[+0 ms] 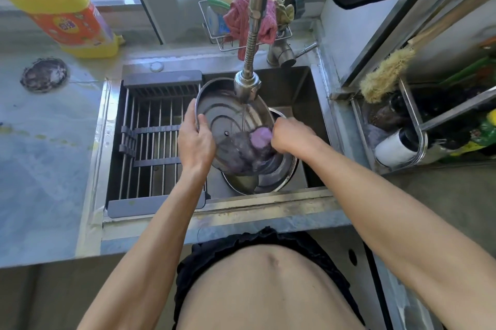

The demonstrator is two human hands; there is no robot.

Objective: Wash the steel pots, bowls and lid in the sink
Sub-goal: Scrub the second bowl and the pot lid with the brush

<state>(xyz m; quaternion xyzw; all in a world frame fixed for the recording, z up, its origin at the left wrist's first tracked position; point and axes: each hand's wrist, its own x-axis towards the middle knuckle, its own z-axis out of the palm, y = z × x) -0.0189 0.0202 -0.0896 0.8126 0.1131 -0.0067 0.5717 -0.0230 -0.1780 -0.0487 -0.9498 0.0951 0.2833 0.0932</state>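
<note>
Lid (228,117) tilted over sink (295,80); left hand (194,139) clamps rim, right hand (290,136) grips cloth (259,135).

Sink (295,80) access: the drying rack (158,139) covers the 9 o'clock half. The faucet head (247,85) overhangs at 12 o'clock, just above the tilted lid (228,120). A steel pot (279,176) occupies the floor at 5 o'clock. Open basin remains at 2 o'clock.
</note>
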